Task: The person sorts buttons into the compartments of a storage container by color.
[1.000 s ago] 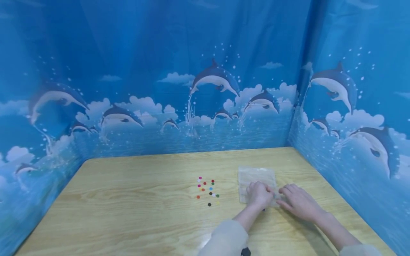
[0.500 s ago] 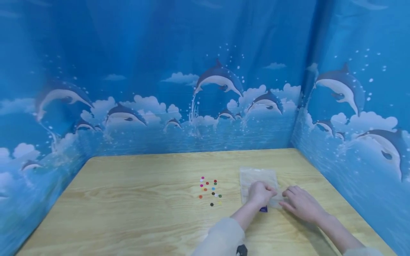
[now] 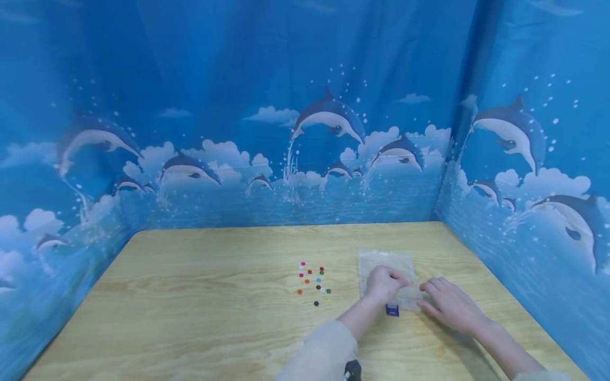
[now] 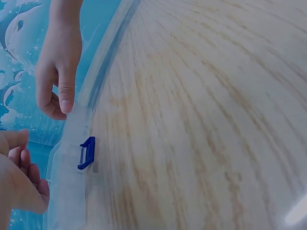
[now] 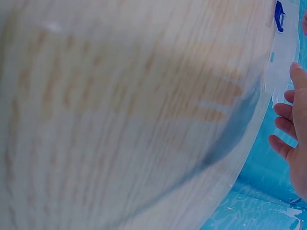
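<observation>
A clear, flat plastic box (image 3: 367, 259) lies toward the table's right side, with a blue latch (image 3: 392, 310) at its front edge. In the left wrist view, the blue latch (image 4: 88, 153) stands out from the box's front wall. My left hand (image 3: 384, 283) hovers over the box, its fingers loosely bent and nothing seen in them. My right hand (image 3: 449, 302) is at the box's right side, fingers relaxed; the right wrist view has its thumb (image 5: 297, 74) close to the box wall (image 5: 280, 72). Whether it touches is unclear.
Several small coloured discs (image 3: 319, 280) lie scattered on the wooden table (image 3: 200, 301), left of the box. A blue dolphin-print curtain (image 3: 229, 106) stands behind the table and along its sides.
My left hand has drawn back slightly leftward from the box's front edge, and the blue latch, hidden before, now shows fully. My right hand stays nearly still. The view has shifted slightly.
</observation>
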Tool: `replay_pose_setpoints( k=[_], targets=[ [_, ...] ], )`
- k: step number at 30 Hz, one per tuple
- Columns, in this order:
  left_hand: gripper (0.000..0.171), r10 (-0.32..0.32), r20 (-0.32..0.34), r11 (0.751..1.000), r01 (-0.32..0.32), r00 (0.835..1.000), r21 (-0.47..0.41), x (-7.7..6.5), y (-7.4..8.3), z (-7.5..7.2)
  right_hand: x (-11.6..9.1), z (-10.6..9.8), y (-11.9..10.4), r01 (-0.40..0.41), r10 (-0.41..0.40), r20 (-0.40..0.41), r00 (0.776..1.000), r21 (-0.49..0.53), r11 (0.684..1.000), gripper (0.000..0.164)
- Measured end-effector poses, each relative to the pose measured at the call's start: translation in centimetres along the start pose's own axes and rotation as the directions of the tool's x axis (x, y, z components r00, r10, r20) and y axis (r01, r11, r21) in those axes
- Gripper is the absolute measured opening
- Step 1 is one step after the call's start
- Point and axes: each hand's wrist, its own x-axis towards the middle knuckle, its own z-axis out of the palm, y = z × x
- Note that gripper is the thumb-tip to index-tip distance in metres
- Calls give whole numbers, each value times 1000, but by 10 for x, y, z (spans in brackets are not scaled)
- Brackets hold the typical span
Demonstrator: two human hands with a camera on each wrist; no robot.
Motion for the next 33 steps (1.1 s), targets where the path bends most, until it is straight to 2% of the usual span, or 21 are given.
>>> replay_pose_setpoints(
  k=[4, 9, 13, 19, 23, 27, 33],
  targets=[
    [7, -2, 2, 1000, 2, 1000, -30, -1, 3, -6, 0, -1, -1, -2, 2, 5, 1000, 2, 1000, 29],
    [6, 28, -3, 999, -28, 1000, -32, 0, 4, -15, -1, 1, 0, 1, -1, 0, 1000, -1, 1000, 29],
    [7, 17, 14, 999, -16, 1000, -49, 1, 4, -23, -1, 1, 0, 1, -1, -1, 1000, 8, 1000, 28],
    [6, -2, 29, 996, 5, 1000, -93, 3, 2, -37, -1, 1, 0, 4, -4, -1, 1000, 9, 1000, 29],
    [4, 14, 34, 992, -10, 999, -128, 5, 1, -48, -1, 1, 1, 8, -8, -8, 1000, 8, 1000, 29],
    [3, 38, 28, 990, -34, 999, -135, 7, -1, -59, -1, 1, 1, 17, -17, -10, 1000, -1, 1000, 30],
    [4, 17, 13, 990, -15, 1000, -137, 11, -4, -73, -1, 0, 2, 19, -19, -1, 1000, -31, 999, 31]
  ],
)
